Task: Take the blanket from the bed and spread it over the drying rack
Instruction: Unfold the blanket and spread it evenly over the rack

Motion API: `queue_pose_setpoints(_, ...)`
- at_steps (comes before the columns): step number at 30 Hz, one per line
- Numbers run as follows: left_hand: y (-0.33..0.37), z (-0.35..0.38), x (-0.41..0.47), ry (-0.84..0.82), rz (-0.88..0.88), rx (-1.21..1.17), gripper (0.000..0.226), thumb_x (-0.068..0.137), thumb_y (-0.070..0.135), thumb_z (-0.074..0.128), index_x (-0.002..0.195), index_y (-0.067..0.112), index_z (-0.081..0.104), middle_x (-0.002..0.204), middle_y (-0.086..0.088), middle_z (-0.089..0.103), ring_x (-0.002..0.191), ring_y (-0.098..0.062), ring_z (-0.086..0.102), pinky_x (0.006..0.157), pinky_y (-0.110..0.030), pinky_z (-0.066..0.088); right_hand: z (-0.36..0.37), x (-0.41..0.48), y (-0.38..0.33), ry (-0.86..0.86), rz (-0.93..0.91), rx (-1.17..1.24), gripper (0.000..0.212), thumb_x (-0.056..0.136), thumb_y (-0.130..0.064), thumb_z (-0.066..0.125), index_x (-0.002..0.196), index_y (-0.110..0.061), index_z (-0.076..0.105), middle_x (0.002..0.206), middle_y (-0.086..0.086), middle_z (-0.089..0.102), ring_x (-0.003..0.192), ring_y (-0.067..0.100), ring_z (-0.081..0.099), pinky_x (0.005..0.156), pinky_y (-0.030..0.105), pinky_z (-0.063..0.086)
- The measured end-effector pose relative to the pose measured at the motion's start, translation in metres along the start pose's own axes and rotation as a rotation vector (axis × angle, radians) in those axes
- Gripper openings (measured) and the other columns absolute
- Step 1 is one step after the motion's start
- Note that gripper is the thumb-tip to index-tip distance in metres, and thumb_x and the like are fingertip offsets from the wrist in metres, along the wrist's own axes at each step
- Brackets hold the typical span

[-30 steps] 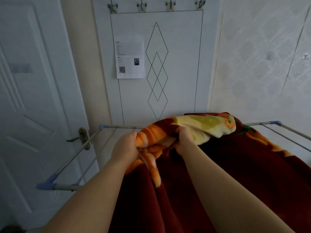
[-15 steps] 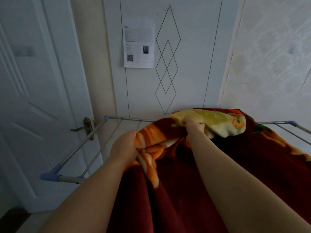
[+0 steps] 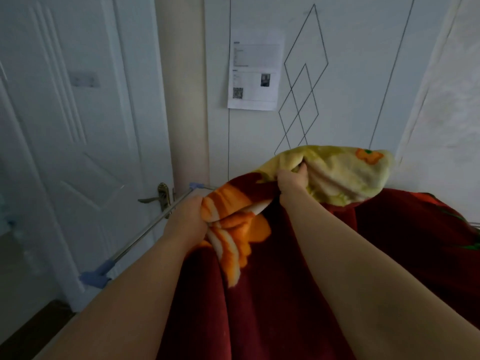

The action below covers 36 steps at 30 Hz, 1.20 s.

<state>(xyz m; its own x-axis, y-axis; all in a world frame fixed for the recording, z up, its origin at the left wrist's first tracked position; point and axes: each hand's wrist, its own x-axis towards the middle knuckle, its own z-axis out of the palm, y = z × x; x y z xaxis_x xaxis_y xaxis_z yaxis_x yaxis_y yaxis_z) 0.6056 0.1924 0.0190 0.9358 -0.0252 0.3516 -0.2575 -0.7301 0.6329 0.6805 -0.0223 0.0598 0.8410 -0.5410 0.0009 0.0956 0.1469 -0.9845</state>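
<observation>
A dark red blanket with orange and pale yellow flower patches lies over the metal drying rack and fills the lower right of the view. My left hand grips an orange fold at the blanket's left side, just beside the rack's left rail. My right hand is raised higher and farther, clutching the yellow edge, which bulges up toward the wall. Most of the rack is hidden under the cloth; only its left rail with blue end caps shows.
A white door with a brass handle stands close on the left. Behind the rack is a white wall panel with a diamond pattern and a taped paper sheet. Dark floor shows at lower left.
My right hand has lifted the yellow edge up and away toward the wall. My left hand keeps its grip near the left rail. The view has shifted left and downward.
</observation>
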Motion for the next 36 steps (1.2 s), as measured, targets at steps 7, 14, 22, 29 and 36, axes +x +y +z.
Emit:
queue_pose_setpoints(7,-0.039,0.004,0.043,-0.067,-0.017,0.061,0.014,0.091,0.012,0.046,0.094,0.018,0.058,0.098,-0.002,0.062,0.092,-0.021,0.058,0.082,-0.032,0.047,0.048,0.033,0.026,-0.033,-0.026,-0.082,0.080,0.089,-0.006,0.054,0.154,-0.029,0.014,0.153,0.003,0.029,0.129,0.027,0.042,0.087,0.029,0.041)
queue_pose_setpoints(14,-0.118,0.031,0.071,-0.277,-0.189,0.159,0.012,0.079,0.016,0.045,0.083,0.015,0.057,0.093,-0.010,0.065,0.091,-0.029,0.064,0.077,-0.036,0.052,0.097,0.055,0.082,-0.106,0.013,-0.157,0.087,0.079,-0.011,0.059,0.152,-0.033,0.017,0.152,0.001,0.031,0.131,0.030,0.042,0.102,0.043,0.046)
queue_pose_setpoints(22,-0.139,0.042,0.073,-0.439,-0.264,0.093,0.030,0.086,0.010,0.052,0.115,0.005,0.060,0.118,-0.015,0.062,0.111,-0.031,0.058,0.092,-0.031,0.044,0.108,0.062,0.130,-0.223,0.137,-0.235,0.105,0.078,-0.016,0.076,0.154,-0.033,0.005,0.156,0.000,0.021,0.135,0.029,0.036,0.107,0.045,0.041)
queue_pose_setpoints(29,-0.133,0.041,0.068,-0.505,-0.295,0.118,0.044,0.088,0.008,0.055,0.132,0.002,0.051,0.133,-0.019,0.054,0.124,-0.033,0.051,0.099,-0.031,0.040,0.086,0.068,0.136,-0.297,0.194,-0.332,0.083,0.075,-0.008,0.064,0.147,-0.035,0.033,0.133,0.015,0.055,0.111,0.035,0.060,0.092,0.048,0.053)
queue_pose_setpoints(36,-0.113,0.029,0.060,-0.567,-0.249,0.091,0.050,0.093,0.032,0.054,0.136,0.006,0.050,0.139,-0.017,0.051,0.125,-0.031,0.051,0.101,-0.034,0.039,0.033,0.030,0.097,-0.129,0.046,-0.533,0.049,0.087,0.003,0.057,0.135,-0.009,0.050,0.088,0.010,0.061,0.061,0.012,0.059,0.052,0.019,0.045)
